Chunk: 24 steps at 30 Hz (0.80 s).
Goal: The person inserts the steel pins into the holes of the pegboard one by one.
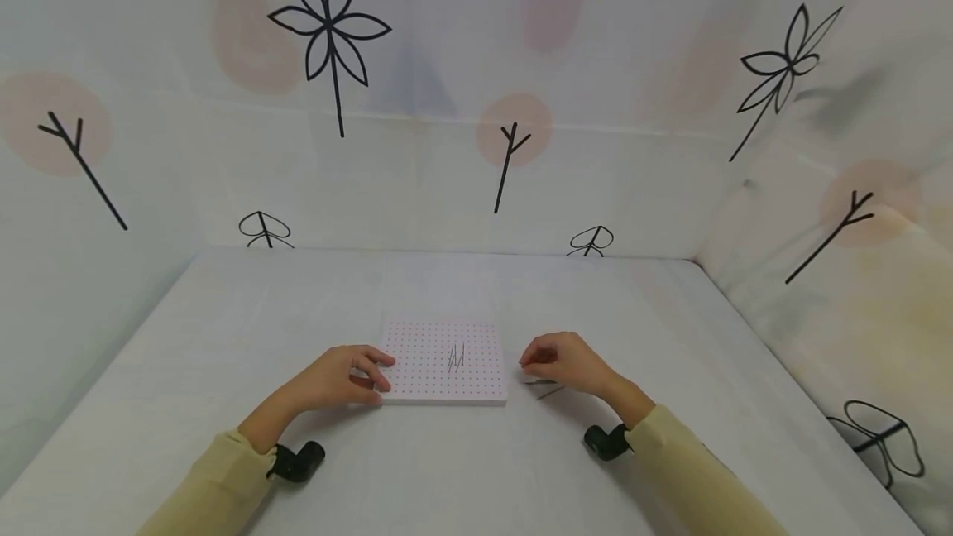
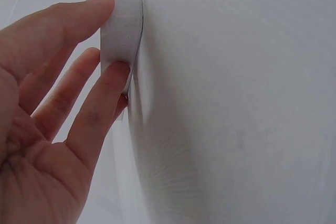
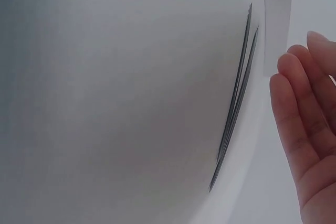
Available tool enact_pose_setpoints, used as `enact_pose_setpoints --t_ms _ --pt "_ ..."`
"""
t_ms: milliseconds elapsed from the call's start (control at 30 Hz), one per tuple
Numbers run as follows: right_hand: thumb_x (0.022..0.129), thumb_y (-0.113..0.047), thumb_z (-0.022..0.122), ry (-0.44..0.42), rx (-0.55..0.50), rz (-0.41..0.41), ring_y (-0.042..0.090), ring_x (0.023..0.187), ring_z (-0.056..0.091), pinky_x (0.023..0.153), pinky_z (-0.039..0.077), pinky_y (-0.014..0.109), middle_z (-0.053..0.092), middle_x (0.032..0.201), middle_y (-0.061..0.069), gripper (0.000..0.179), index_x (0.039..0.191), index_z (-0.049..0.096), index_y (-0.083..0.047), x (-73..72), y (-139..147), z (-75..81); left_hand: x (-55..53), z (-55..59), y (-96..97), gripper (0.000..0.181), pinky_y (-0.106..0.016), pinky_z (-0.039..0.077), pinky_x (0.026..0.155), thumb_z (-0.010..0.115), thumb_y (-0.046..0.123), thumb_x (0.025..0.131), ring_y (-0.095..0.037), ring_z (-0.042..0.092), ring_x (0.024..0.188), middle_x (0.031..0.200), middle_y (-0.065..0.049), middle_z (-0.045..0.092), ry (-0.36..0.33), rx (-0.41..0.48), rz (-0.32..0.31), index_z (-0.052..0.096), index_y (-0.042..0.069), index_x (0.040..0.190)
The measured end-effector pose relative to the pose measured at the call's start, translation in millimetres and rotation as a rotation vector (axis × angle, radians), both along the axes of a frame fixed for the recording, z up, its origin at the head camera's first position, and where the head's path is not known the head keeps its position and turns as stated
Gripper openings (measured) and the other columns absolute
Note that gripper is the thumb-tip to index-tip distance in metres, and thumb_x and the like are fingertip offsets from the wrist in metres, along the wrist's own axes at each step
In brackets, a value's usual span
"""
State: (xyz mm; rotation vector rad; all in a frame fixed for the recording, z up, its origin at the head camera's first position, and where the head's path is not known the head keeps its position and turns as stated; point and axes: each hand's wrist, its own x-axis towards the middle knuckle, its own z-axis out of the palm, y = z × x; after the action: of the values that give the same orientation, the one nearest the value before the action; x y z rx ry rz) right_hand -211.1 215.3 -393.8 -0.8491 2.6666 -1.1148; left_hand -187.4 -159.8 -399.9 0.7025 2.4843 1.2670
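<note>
A white board [image 1: 417,383] with a grid of small dots lies flat on the table, and several thin dark sticks [image 1: 456,358] stand on it right of its middle. At its left edge, my left hand [image 1: 342,377] touches the board with spread, slightly bent fingers; in the left wrist view, fingertips rest against the board's side [image 2: 123,30]. Off the right side of the board hovers my right hand [image 1: 569,361], its fingers loosely bent, with nothing visible in them. Beneath it lie a few thin dark pointed sticks [image 3: 239,87], close together on the table.
A white cloth covers the table [image 1: 357,486]. Behind and on both sides rise pale curtains [image 1: 417,180] printed with black plant outlines and faint coloured spots. A black wrist camera [image 1: 298,461] sits on the left wrist, another black camera [image 1: 606,442] on the right.
</note>
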Motion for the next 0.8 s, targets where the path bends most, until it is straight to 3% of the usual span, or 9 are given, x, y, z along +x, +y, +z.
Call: enact_pose_setpoints --t_ms 400,800 --pt "0.082 -0.005 0.07 -0.008 0.055 0.003 0.01 0.077 0.059 0.07 0.052 0.023 0.065 0.084 -0.004 0.006 0.087 0.069 -0.007 -0.4 17 -1.3 -1.2 -2.1 0.2 0.009 -0.029 0.053 0.079 0.077 0.008 0.075 -0.024 0.061 0.097 0.12 -0.012 0.057 0.004 -0.026 0.013 0.073 0.013 0.08" --pt "0.081 -0.004 0.07 -0.096 0.105 0.046 0.012 0.077 0.055 0.07 0.049 0.023 0.063 0.084 -0.003 0.007 0.086 0.067 -0.006 -2.6 30 1.9 -0.5 -0.9 0.3 0.009 -0.029 0.053 0.078 0.077 0.007 0.074 -0.023 0.062 0.095 0.12 -0.013 0.057 -0.004 -0.008 0.003 0.073 0.011 0.081"
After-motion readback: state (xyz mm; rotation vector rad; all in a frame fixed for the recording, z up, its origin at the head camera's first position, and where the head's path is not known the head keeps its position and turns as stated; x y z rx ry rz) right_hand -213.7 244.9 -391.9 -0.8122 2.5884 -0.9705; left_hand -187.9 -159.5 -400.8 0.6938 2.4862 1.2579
